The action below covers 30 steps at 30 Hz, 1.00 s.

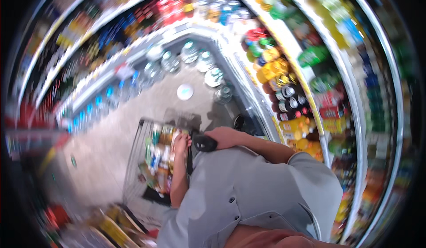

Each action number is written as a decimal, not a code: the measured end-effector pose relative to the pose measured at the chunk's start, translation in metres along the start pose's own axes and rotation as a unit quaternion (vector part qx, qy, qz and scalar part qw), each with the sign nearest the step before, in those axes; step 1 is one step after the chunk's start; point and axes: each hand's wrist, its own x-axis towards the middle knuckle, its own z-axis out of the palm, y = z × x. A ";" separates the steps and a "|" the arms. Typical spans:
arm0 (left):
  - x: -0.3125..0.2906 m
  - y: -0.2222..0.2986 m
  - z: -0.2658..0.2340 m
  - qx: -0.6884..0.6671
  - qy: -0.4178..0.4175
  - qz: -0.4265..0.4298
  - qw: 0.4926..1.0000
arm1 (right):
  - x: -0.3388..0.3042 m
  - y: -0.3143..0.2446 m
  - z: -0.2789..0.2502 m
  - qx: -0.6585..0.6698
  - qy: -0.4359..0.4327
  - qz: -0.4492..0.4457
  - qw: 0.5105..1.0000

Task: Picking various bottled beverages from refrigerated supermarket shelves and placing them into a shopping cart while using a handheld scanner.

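A wire shopping cart (132, 163) stands against my front left side, loaded with several mixed packages and bottles (158, 159). My left hand (181, 142) is at the cart's near edge, its fingers curled around the dark handle (190, 152). In front of my chest, my right hand (222, 137) is closed on a black rounded object (206, 143) whose end points toward me. Its kind is not clear, and my right fingers are partly hidden behind it.
Bottle shelves (284, 79) curve around on the right, and blurred drink shelves (120, 35) run along the back. Large clear water jugs (170, 62) and a round white-topped item (185, 92) are on the floor. Boxes (111, 230) stand at lower left.
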 end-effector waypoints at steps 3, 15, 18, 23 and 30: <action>0.018 0.024 0.030 0.083 -0.019 0.007 0.996 | -0.028 0.023 -0.010 0.017 0.045 0.038 0.998; 0.067 0.118 0.274 0.318 -0.189 0.177 0.912 | -0.122 0.134 -0.028 0.061 0.219 0.087 0.970; 0.058 0.149 0.383 0.342 -0.303 0.296 0.839 | -0.144 0.155 -0.036 0.103 0.214 0.115 0.965; -0.018 0.196 0.578 0.363 -0.400 0.540 0.646 | -0.182 0.176 -0.051 0.120 0.259 0.146 0.947; -0.160 0.248 0.790 0.248 -0.289 0.850 0.364 | -0.220 0.218 -0.069 0.127 0.312 0.173 0.926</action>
